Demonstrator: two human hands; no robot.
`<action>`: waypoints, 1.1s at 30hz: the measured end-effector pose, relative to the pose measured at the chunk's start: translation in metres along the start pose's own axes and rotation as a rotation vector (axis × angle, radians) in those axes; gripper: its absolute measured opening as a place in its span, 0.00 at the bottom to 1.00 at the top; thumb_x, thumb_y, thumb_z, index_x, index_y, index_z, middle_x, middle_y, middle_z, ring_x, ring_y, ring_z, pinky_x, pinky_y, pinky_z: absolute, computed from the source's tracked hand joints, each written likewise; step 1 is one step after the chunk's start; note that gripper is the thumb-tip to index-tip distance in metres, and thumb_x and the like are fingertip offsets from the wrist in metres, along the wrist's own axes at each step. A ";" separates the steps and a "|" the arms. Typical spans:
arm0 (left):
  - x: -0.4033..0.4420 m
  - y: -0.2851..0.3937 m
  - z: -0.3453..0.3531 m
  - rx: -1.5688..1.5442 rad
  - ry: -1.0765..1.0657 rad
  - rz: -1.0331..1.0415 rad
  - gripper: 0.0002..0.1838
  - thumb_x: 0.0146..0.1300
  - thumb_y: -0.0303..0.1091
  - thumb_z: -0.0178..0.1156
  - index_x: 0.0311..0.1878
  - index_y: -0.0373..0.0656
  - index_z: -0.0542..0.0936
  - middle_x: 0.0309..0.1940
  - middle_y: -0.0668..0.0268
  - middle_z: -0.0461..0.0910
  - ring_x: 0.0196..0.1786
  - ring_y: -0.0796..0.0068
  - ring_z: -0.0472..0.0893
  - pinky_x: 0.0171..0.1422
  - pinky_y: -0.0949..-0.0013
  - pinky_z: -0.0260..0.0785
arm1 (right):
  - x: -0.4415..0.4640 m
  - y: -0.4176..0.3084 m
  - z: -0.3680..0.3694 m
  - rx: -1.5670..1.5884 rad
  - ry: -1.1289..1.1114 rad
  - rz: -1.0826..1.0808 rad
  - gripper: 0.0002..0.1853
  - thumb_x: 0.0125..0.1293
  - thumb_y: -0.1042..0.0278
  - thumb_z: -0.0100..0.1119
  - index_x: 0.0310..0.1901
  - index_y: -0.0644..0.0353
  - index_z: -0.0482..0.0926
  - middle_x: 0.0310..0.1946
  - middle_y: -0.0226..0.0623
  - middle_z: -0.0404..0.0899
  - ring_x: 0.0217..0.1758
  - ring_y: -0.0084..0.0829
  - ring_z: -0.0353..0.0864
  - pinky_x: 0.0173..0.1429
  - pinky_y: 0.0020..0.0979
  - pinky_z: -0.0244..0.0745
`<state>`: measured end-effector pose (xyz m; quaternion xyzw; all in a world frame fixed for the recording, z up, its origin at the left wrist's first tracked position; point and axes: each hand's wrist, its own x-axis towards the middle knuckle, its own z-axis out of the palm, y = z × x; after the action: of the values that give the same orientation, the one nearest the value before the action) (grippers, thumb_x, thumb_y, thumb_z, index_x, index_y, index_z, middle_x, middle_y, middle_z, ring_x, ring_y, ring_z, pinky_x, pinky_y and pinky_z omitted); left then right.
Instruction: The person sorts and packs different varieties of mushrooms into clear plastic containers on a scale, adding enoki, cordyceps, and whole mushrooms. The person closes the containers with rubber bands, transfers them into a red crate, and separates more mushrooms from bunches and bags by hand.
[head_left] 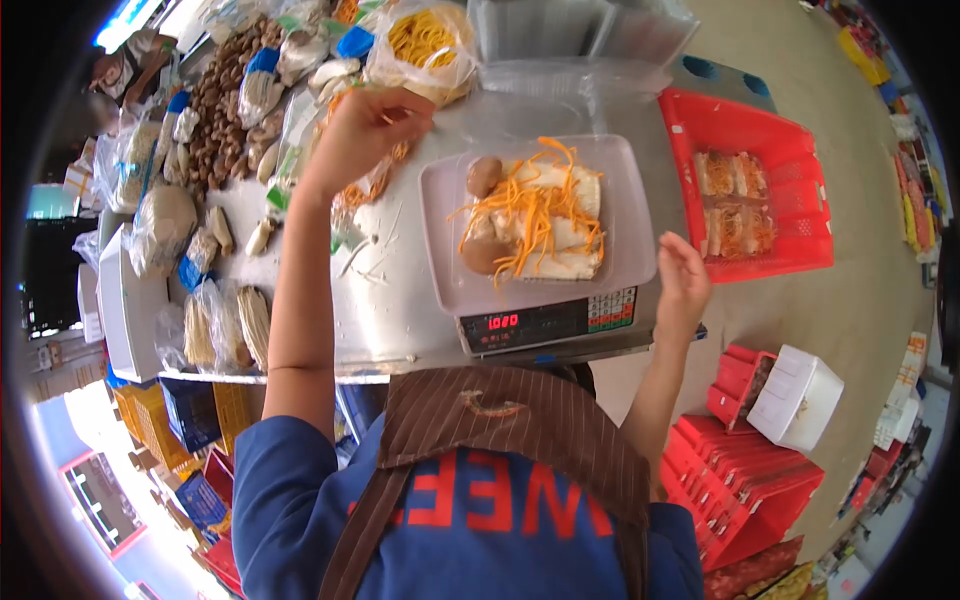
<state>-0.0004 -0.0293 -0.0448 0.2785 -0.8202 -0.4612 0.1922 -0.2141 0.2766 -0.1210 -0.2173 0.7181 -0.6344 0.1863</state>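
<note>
My left hand is raised over the table at the tray's upper left, its fingers loosely bent and no object visible in them. My right hand is beside the tray's right edge with fingers slightly curled and nothing in them; whether it touches the rim I cannot tell. The pale plastic tray sits on a digital scale with lit red digits. In the tray, orange strands lie across white mushroom pieces, with brown mushrooms on the left side.
Brown mushrooms are heaped at the back left, among bagged mushrooms. A bag of yellow-orange strands stands behind the tray, near clear plastic containers. A red crate holding packs is at right; red crates are stacked below.
</note>
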 end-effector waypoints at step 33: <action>-0.015 0.034 0.062 0.133 -0.137 0.041 0.12 0.52 0.21 0.56 0.42 0.35 0.78 0.31 0.63 0.79 0.36 0.76 0.78 0.39 0.74 0.71 | -0.011 -0.016 0.067 -0.221 -0.134 -0.507 0.17 0.54 0.67 0.62 0.45 0.64 0.76 0.45 0.41 0.75 0.50 0.38 0.73 0.55 0.34 0.65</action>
<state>-0.0337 0.0342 -0.0475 0.2417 -0.8658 -0.4197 0.1258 -0.1669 0.2255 -0.1138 -0.4503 0.6919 -0.5626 0.0440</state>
